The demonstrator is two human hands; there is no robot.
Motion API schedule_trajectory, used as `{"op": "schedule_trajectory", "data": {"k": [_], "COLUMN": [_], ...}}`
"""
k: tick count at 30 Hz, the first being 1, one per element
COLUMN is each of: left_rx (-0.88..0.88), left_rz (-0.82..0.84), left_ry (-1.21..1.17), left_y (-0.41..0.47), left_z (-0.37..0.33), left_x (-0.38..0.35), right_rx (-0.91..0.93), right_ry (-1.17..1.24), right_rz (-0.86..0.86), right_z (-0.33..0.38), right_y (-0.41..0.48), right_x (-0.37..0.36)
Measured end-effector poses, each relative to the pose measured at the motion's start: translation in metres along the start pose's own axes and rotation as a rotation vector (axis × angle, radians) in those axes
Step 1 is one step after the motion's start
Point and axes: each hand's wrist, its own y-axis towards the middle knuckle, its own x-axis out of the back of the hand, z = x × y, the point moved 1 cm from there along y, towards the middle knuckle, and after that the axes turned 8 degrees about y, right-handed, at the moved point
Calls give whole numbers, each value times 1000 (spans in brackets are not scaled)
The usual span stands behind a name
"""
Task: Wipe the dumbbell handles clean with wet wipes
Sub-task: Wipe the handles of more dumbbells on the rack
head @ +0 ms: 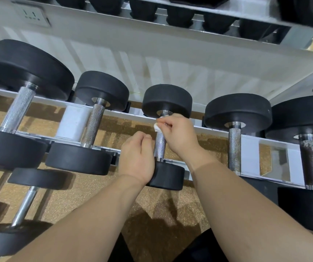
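Observation:
A small black dumbbell (168, 100) lies on the white rack in the middle of the view, its knurled steel handle (159, 146) pointing toward me. My right hand (180, 133) grips the far end of that handle with a white wet wipe (157, 127) folded under its fingers. My left hand (137, 157) is beside the near end of the handle with its fingers curled; it lies over the near weight head (168, 176). I cannot tell whether the left hand holds anything.
Larger black dumbbells rest on the same white rack (250, 142) to the left (93, 121) and right (235, 148). A rusty handle (311, 163) is at far right. An upper shelf (189, 29) of weights hangs overhead. Speckled tan floor (98, 188) lies below.

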Motion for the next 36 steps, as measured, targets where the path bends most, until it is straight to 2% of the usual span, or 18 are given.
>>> {"op": "schedule_trajectory", "data": {"k": [5,7,9,12,14,17,19,20,22,25,28,32,34,36], "left_rx": [-3,4,23,34,24,28,38,35,37,45,26,0,-6,-7], "left_rz": [15,10,-3,-18,-30,-43,-39,-34,-16,-5,-13,-25,-21,-22], "left_ry": [-12,-17,-35,-49,-50,-63,-63,-51,-22,-9,-19,-31,-33,-34], "left_y": [0,-1,-1,-1,-1,-2,-2,-2,-1,-1,0,0,-1,0], "left_z": [2,2,2,3,3,2,1,1,1,2,2,0,0,1], "left_x": [0,0,0,0,0,1,1,1,1,1,1,2,3,2], "right_rx": [39,57,74,20,14,14,28,61,114,61,-2,14,96,114], "right_ry": [-69,-156,-239,-186,-127,-46,-46,-76,-146,-94,-36,-19,-75,-141], "right_rz": [252,236,147,51,136,403,475,457,295,58,94,349,317,179], "right_z": [-1,2,6,7,4,0,-2,-3,-3,-4,-6,-7,-6,-4], "right_y": [-28,-13,6,12,-3,-31,-30,-23,-5,12,0,-29,-20,-2], "right_x": [4,6,8,10,11,16,18,17,14,15,11,9,9,9]}}
